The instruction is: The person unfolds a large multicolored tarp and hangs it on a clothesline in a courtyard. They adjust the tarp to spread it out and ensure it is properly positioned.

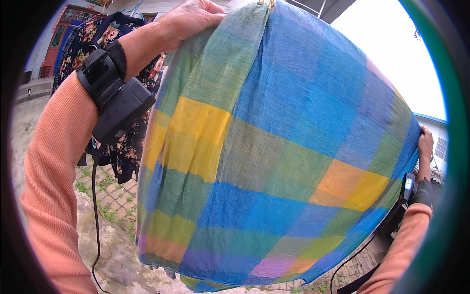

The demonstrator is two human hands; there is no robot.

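A large checked cloth (279,154) in blue, green, yellow and orange hangs spread out before me, gathered at its top near a pale knot or clip (267,3). At the upper left, my left hand (198,18) has its fingers closed on the cloth's upper edge. My right hand (426,141) grips the cloth's far right edge and pulls it outward. Folds run down the left part, while the right part is stretched fairly flat. A black device is strapped at each wrist. What lies behind the cloth is hidden.
Dark floral garments (110,33) hang on hangers at the left, close behind my left arm. Black cables run down from both wrist devices. Below is paving (114,198) with weeds between the bricks. A building with a red door frame (55,47) stands at the far left.
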